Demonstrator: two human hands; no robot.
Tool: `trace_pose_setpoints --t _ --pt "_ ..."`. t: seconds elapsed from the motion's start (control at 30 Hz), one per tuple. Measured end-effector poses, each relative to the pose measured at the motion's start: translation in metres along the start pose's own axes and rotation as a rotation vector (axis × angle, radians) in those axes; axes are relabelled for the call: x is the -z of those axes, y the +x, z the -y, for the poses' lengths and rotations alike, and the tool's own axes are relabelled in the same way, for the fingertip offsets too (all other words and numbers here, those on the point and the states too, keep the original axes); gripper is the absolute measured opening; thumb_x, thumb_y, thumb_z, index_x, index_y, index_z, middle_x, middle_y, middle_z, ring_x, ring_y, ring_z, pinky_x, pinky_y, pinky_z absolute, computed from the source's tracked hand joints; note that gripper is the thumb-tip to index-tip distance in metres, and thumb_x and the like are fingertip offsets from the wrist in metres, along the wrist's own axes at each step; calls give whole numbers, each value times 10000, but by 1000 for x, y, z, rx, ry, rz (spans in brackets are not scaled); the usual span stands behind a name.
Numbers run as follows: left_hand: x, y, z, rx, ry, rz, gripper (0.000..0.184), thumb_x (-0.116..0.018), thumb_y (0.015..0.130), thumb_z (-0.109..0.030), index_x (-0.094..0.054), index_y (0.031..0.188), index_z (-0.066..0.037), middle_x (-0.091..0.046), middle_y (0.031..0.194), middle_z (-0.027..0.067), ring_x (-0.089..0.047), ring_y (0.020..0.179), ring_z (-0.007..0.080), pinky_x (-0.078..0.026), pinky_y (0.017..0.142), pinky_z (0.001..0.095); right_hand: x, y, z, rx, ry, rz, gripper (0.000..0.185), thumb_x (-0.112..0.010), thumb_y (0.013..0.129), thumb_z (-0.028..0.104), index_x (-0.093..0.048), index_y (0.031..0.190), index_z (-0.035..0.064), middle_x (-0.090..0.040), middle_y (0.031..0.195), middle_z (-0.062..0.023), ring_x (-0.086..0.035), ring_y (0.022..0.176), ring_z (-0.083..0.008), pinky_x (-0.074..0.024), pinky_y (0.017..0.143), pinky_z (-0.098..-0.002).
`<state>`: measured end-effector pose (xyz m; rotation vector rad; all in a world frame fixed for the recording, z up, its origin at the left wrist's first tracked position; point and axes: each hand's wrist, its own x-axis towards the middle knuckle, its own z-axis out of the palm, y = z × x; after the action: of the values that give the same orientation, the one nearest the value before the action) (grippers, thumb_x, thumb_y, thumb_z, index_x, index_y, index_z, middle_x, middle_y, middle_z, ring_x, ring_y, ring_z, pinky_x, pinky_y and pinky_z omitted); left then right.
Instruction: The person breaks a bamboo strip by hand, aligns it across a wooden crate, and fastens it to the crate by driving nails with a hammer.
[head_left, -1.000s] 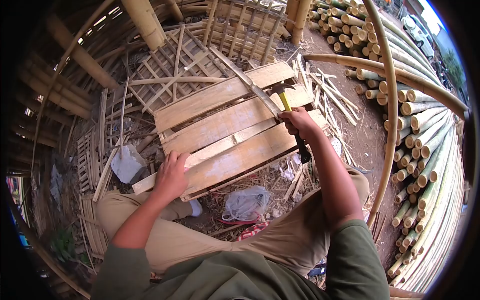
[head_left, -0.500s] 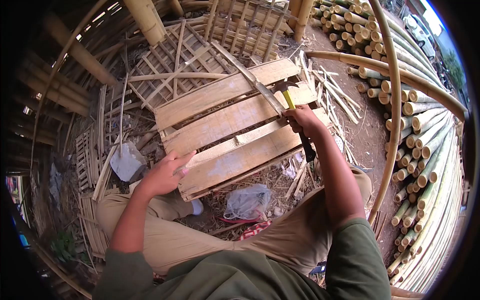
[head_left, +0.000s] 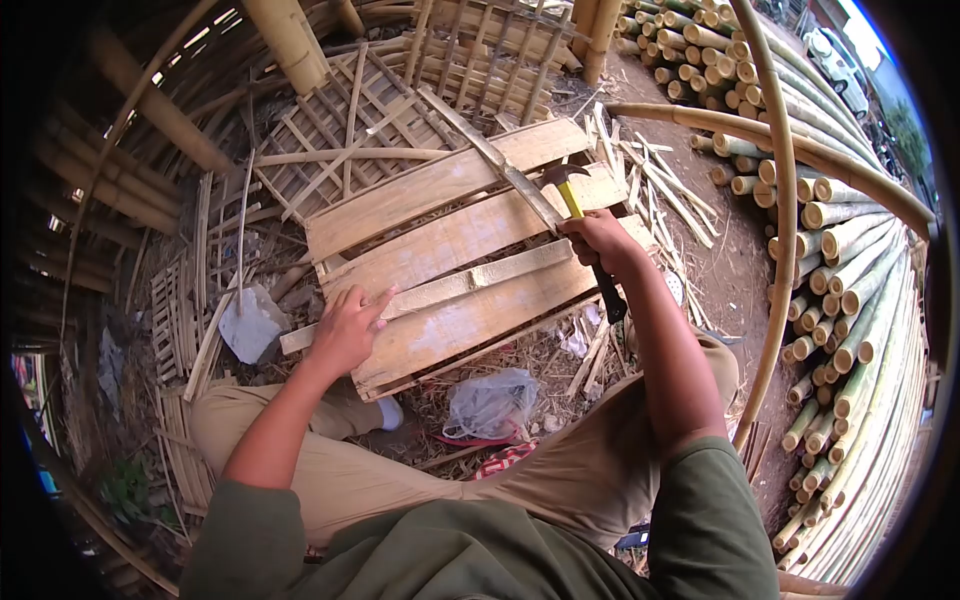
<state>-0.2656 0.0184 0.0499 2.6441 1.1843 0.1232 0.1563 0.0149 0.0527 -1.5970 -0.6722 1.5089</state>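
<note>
My left hand (head_left: 346,328) lies palm down across the lower-left part of a pale bamboo strip (head_left: 455,287), its fingers spread. This strip lies lengthwise over a slatted wooden platform (head_left: 420,255), and its left end sticks out beyond my hand. My right hand (head_left: 598,240) is wrapped round a hammer (head_left: 573,198) with a yellow and black handle, head upward, above the platform's right side. A second, narrower bamboo strip (head_left: 490,152) slants from the upper middle down to my right hand. Whether those fingers also grip it is hard to tell.
Bamboo poles (head_left: 850,290) are stacked at the right, behind a curved pole (head_left: 783,200). Woven bamboo panels (head_left: 330,135) lie beyond the platform. Split offcuts (head_left: 670,190) litter the ground. A clear plastic bag (head_left: 490,405) sits between my legs, and a grey slab (head_left: 250,325) at the left.
The pale strip has shifted and turned slightly, its left end now higher. My left hand lifted a finger off it, then settled with fingers spread. My right hand stays on the hammer.
</note>
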Motion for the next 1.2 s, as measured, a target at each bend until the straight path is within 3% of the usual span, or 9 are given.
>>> trace_pose_setpoints --t 0.1,0.17,0.6,0.7,0.9,0.97,1.2 --pt "-8 -1 2 33 -25 31 565 -625 893 -140 -499 1431 -259 -480 1000 138 -541 892 335 -471 805 425 2 1 -3 -2 5 2 183 -622 889 76 -506 747 63 -371 549 36 -304 413 -81 -221 386 -271" --pt "-17 -2 5 17 69 -15 572 -641 894 -172 -486 1440 -238 -500 1060 159 -531 1015 337 -447 884 438 4 3 -4 -6 5 14 195 -624 887 75 -495 741 69 -370 550 32 -304 415 -84 -221 387 -273" --pt "-21 -2 -13 100 110 -26 545 -620 895 -195 -508 1428 -173 -483 1074 134 -479 1059 315 -365 938 436 2 2 -5 -13 -29 1 241 -628 885 77 -455 718 81 -367 547 23 -308 420 -89 -218 390 -283" --pt "-25 -3 -9 15 142 -160 552 -628 880 -179 -515 1420 -168 -478 1106 139 -478 1065 318 -365 940 441 2 1 -4 -22 -40 -12 237 -631 883 74 -459 719 79 -370 546 22 -315 418 -90 -219 387 -282" --pt "-16 5 -16 89 -55 -174 574 -654 826 -147 -529 1381 -76 -493 1127 158 -485 1076 339 -375 966 440 5 5 -6 -49 -51 -21 229 -642 876 71 -482 713 67 -389 549 16 -333 417 -93 -231 384 -285" --pt "-18 15 -13 54 -131 -283 573 -660 806 -123 -525 1355 -28 -507 1165 177 -499 1099 363 -390 983 436 7 5 -5 -41 -42 -24 214 -648 872 69 -501 717 54 -396 550 14 -341 418 -95 -234 385 -286" --pt "1 124 -59 -266 -240 -203 477 -554 862 -36 -491 1334 -15 -512 1265 179 -495 1218 356 -397 1054 426 10 11 -6 -42 -62 3 137 -676 849 68 -589 765 4 -441 569 -2 -375 435 -102 -259 390 -281"
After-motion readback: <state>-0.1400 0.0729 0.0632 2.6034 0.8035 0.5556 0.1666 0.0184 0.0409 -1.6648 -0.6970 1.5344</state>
